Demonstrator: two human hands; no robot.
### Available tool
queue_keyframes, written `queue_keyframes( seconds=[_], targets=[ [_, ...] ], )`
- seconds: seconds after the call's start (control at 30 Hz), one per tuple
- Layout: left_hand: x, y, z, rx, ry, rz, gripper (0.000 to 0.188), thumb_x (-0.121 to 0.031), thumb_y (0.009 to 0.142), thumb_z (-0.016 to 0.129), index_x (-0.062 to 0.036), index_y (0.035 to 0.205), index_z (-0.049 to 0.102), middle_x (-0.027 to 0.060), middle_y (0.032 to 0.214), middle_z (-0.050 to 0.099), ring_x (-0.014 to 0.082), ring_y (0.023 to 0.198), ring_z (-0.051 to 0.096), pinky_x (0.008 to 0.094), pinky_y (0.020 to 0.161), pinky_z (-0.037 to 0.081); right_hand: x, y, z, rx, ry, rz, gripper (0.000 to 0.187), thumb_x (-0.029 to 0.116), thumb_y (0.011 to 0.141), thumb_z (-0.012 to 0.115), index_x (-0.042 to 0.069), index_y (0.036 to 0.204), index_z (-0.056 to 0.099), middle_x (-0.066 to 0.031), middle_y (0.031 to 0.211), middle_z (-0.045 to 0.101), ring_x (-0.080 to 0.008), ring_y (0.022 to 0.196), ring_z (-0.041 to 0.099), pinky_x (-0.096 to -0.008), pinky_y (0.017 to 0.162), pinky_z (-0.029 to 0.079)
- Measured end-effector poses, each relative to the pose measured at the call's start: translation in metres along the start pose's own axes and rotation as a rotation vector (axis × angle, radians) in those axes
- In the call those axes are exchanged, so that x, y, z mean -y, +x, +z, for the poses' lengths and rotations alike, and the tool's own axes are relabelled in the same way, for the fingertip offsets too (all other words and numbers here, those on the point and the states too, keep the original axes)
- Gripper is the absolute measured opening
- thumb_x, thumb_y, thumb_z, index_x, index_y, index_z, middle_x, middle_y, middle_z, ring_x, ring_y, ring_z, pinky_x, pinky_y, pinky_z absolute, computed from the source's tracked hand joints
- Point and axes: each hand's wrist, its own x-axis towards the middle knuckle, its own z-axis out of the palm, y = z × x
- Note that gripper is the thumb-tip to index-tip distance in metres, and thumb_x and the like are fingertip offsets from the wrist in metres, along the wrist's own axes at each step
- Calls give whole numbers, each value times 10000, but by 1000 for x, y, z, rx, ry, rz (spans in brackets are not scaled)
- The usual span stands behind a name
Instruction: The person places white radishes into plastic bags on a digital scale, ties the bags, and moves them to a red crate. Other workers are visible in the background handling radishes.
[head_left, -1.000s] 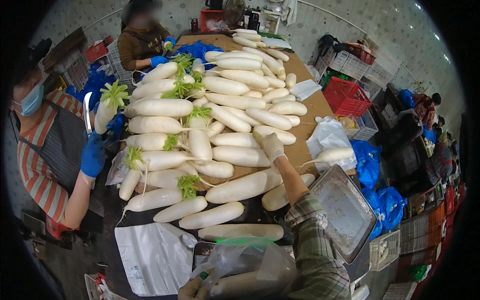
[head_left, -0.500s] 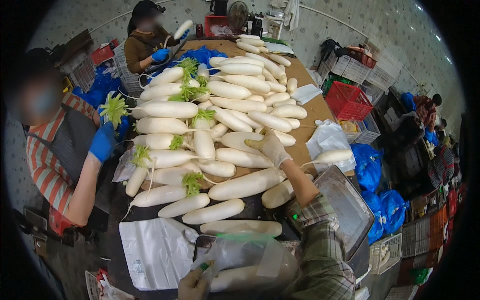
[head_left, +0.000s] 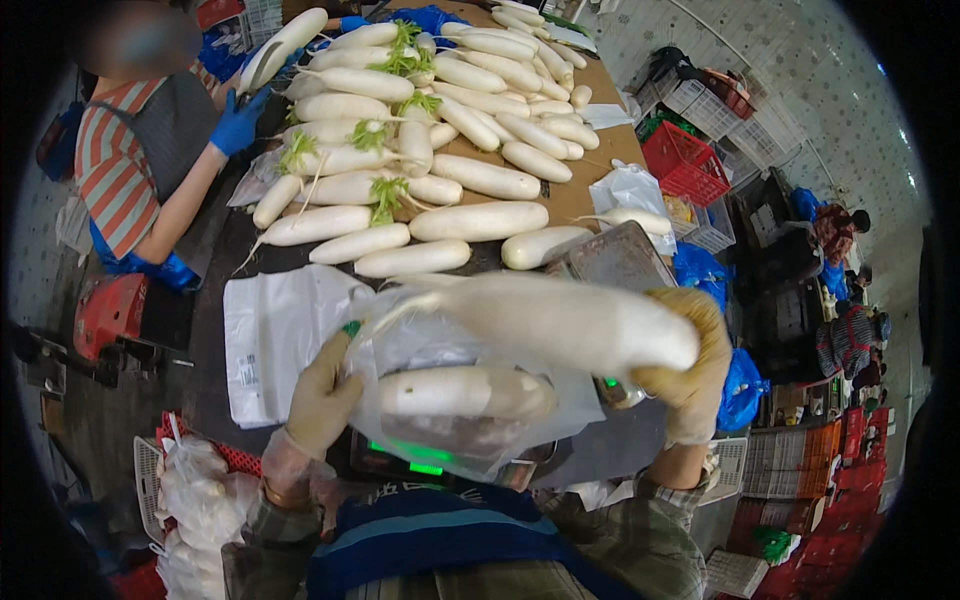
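Right hand [head_left: 692, 362] gripped raised daikon [head_left: 560, 318] by blunt end; left hand [head_left: 325, 398] pinched plastic bag [head_left: 480, 436] near table's [head_left: 622, 440] near edge; mouth needed spreading.

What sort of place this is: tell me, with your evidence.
Probably a vegetable packing workroom: a big spread of white radishes, a clear bag in the left hand, and stacked crates at the right.

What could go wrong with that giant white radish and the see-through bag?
The big white radish might slip, because the right hand grips it near just one end. Its thin root points toward the left hand at the clear bag's edge, so it may snag the plastic. It could also bump the radish inside the bag.
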Motion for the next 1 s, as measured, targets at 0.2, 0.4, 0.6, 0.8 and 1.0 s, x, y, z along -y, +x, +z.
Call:
queue_keyframes(
  seconds=[0.2, 0.4, 0.6, 0.8, 1.0],
  targets=[
    [-24, -20, 3, -23, 108, 54, 567, 76, 897, 528, 23, 1461, 491, 173, 1468, 551, 221, 1309, 555, 292, 1084, 412, -28, -56, 85, 267, -366, -237, 608, 350, 667, 929, 36, 1144, 722, -192, 1174, 690, -338, 1135, 650, -407, 954, 548],
    [-16, -30, 3, -7, 190, 204, 543, 76, 897, 511, 23, 1437, 521, 188, 1406, 602, 224, 1263, 593, 285, 1058, 435, -104, -19, 119, 278, -443, -168, 632, 250, 737, 898, 25, 1268, 637, -192, 1305, 616, -357, 1176, 619, -410, 1014, 504],
    [-7, -22, 1, 99, 105, 143, 551, 61, 882, 514, -15, 1426, 550, 181, 1408, 595, 224, 1257, 589, 277, 1040, 438, -115, -27, 68, 364, -1266, -309, 502, 464, 893, 701, 61, 1191, 692, -185, 1222, 668, -318, 1141, 632, -403, 949, 488],
    [-49, -35, -19, -116, 428, 618, 484, -10, 910, 606, -52, 1393, 593, 194, 1449, 569, 274, 1294, 579, 350, 1069, 442, -42, -54, 11, 59, -545, -30, 143, 189, 940, 714, 67, 970, 782, -155, 944, 750, -254, 862, 719, -358, 817, 551],
    [-70, -67, -16, -324, 512, 514, 723, -452, 846, 757, 10, 1369, 571, 204, 1293, 648, 302, 1022, 696, 377, 858, 551, -26, -79, 2, -298, -300, 52, 530, 146, 965, 689, 32, 1454, 521, -136, 1377, 602, -222, 1219, 577, -357, 988, 498]
  ],
)
